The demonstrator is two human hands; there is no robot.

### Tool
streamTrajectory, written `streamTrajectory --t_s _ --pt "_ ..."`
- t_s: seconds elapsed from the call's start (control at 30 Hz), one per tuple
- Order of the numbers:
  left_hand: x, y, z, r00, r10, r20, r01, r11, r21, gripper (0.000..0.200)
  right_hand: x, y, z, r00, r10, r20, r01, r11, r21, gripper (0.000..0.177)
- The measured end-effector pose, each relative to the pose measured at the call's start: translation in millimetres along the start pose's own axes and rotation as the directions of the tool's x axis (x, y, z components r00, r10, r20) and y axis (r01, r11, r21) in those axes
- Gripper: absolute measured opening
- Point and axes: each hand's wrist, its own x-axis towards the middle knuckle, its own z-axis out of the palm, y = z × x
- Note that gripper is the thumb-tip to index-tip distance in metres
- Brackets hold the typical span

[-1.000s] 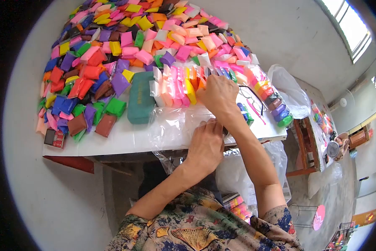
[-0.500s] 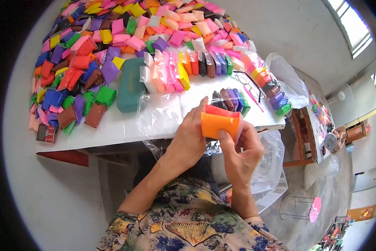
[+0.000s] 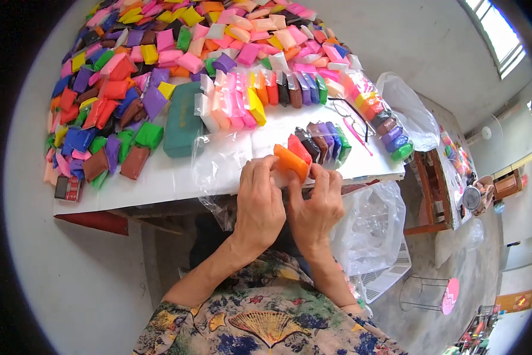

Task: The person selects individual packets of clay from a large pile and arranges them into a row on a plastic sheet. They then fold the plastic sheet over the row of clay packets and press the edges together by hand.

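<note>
Above the table's front edge, both hands pinch an orange clay packet (image 3: 291,163) with a red clay packet (image 3: 299,148) standing right behind it. My left hand (image 3: 259,201) is closed at the orange packet's left side. On the right side, my right hand (image 3: 316,207) grips near the lower edge, its fingers partly hidden. Just beyond the red packet stands a short row with a black packet (image 3: 307,145), a brown packet (image 3: 319,142), purple and blue ones, and a green packet (image 3: 343,146). A clear plastic bag (image 3: 221,163) lies left of my left hand.
A longer row of packets (image 3: 272,89) stands farther back, beside a green box (image 3: 183,121). Loose colourful packets (image 3: 118,89) heap over the left and back. Glasses (image 3: 352,112) and a filled clear bag (image 3: 390,127) lie right. A white plastic bag (image 3: 369,228) hangs below the table edge.
Both hands have moved the orange and red packets slightly back and left, lowering them toward the short row. The orange packet now tilts, and the black and brown packets show more.
</note>
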Motion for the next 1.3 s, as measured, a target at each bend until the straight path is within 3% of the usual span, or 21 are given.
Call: streamTrajectory --t_s 0.13,0.23,0.27,0.37,0.47,0.57,0.6,0.7,0.83,0.9,1.03,1.13,1.3 --pt "0.8 -4.7 3.1 0.997 0.075 -0.004 -0.075 0.996 -0.054 0.043 8.0 -3.6 12.9 0.997 0.04 0.069 -0.035 0.997 -0.075 0.033" --pt "6.2 -7.1 1.0 0.995 0.095 0.004 -0.095 0.995 -0.033 0.044 8.3 -5.0 7.0 0.995 0.05 0.09 -0.05 0.999 0.0 0.035" --pt "6.3 -7.7 0.4 0.995 0.097 0.014 -0.096 0.995 -0.025 0.045 7.6 -4.1 4.1 0.999 -0.012 0.052 0.013 1.0 -0.008 0.037" --pt "8.4 -7.3 -0.8 0.995 0.092 0.049 -0.092 0.996 -0.014 0.047 10.4 -10.0 -15.2 0.989 0.021 0.146 -0.038 0.993 0.115 0.033" --pt "9.9 -10.4 -0.6 0.991 0.118 0.059 -0.119 0.992 0.026 0.048 26.6 -18.3 -33.2 0.996 0.023 0.09 -0.038 0.984 0.172 0.029" --pt "10.0 -13.0 -0.3 0.985 0.165 0.051 -0.166 0.986 0.015 0.048 62.9 -18.9 -27.7 0.988 -0.136 0.076 0.118 0.971 0.207 0.022" --pt "10.8 -13.2 -0.5 0.982 0.184 0.045 -0.185 0.983 0.001 0.048 76.1 -23.0 -23.1 0.979 -0.124 0.162 0.086 0.971 0.222 0.019" --pt "9.3 -11.9 -1.0 0.988 0.104 0.117 -0.108 0.994 0.027 0.049 106.2 -35.8 9.0 0.954 -0.212 0.213 0.187 0.973 0.132 0.032" --pt "9.6 -8.9 -1.7 0.991 0.115 0.074 -0.117 0.993 0.034 0.033 127.9 -52.5 47.6 0.85 -0.158 0.502 0.192 0.981 -0.016 0.052" --pt "8.6 -9.3 1.7 0.987 0.158 0.026 -0.158 0.987 0.015 0.038 134.4 -52.4 60.2 0.791 -0.158 0.591 0.21 0.978 -0.019 0.058" --pt "8.3 -15.0 -1.1 0.977 0.189 0.095 -0.191 0.981 0.015 0.057 142.9 -50.3 58.3 0.726 -0.117 0.678 0.15 0.989 0.011 0.038" --pt "9.5 -13.3 0.5 0.978 0.209 0.024 -0.209 0.978 0.011 0.049 138.5 -48.3 63.2 0.78 -0.154 0.606 0.218 0.976 -0.032 0.027" --pt "7.8 -15.3 0.1 0.987 0.154 0.042 -0.154 0.988 -0.01 0.05 136.0 -49.0 80.5 0.787 -0.168 0.594 0.281 0.954 -0.103 0.031"
